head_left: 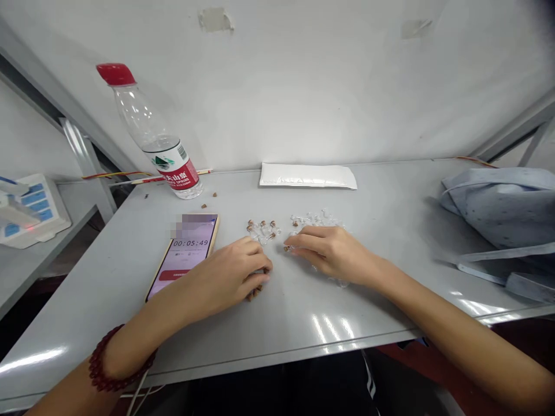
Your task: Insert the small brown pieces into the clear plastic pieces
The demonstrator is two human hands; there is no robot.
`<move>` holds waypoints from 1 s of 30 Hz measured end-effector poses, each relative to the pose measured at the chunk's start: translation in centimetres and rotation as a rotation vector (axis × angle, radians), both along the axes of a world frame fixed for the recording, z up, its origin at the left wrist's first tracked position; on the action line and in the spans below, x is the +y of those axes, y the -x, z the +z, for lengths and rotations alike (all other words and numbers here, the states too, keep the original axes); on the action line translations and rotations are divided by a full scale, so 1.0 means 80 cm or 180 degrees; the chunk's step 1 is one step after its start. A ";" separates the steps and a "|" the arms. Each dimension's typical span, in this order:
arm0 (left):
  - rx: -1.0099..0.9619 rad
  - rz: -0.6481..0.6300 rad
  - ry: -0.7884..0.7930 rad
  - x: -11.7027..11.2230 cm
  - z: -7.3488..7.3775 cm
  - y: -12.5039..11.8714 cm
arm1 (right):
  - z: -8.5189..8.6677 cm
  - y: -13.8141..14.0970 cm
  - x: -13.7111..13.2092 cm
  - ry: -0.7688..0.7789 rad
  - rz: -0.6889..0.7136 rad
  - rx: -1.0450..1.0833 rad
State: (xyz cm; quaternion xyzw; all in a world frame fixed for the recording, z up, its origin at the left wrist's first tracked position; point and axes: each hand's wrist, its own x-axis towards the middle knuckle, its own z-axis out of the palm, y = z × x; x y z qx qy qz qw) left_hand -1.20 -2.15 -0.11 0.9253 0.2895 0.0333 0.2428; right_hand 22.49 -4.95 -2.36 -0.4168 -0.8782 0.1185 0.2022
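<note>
My left hand [229,274] rests on the grey table [303,312] with its fingers curled over small brown pieces [254,293] that peek out under the fingertips. My right hand [332,253] lies just right of it, fingers pinched on a tiny brown-and-clear piece [287,248]. Just beyond the hands lies a small cluster of clear pieces with brown tips [262,229]. A loose pile of clear plastic pieces [318,220] sits behind my right hand.
A phone [186,251] showing a timer lies left of my left hand. A tilted water bottle with a red cap [151,136] stands at the back left. A white packet [307,175] lies by the wall. Blue cloth [498,211] covers the right side. A white device [30,211] sits far left.
</note>
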 end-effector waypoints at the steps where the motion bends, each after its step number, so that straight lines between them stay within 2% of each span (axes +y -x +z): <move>1: 0.0021 -0.0017 0.0065 0.001 -0.003 -0.001 | 0.004 -0.002 0.000 0.0104 -0.0006 -0.0003; 6: -0.0071 0.0042 0.0098 0.005 -0.017 -0.004 | 0.028 -0.018 -0.001 0.0761 0.0041 0.0155; 10: -0.0042 0.0174 0.0197 0.006 -0.014 -0.004 | 0.039 -0.032 0.001 0.1275 0.0209 -0.0092; 14: 0.0015 0.0281 0.0207 0.002 -0.008 -0.008 | 0.035 -0.037 0.002 0.1197 0.0295 -0.0281; 19: 0.0032 0.0312 -0.0029 -0.003 -0.012 -0.011 | 0.028 -0.032 0.002 0.1019 0.0374 -0.0152; 24: -0.0174 0.0385 -0.0188 -0.005 -0.013 -0.012 | 0.028 -0.023 0.001 0.0951 0.0142 0.0138; 26: -0.0238 0.0583 -0.0534 -0.004 -0.009 -0.011 | 0.026 -0.022 0.001 0.0892 0.0070 0.0261; 28: -0.0210 0.1082 -0.0997 -0.001 -0.005 -0.008 | 0.023 -0.021 0.001 0.0877 0.0042 0.0372; 30: -0.0020 0.1614 -0.1141 0.003 -0.003 -0.004 | 0.021 -0.022 0.002 0.0880 0.0030 0.0448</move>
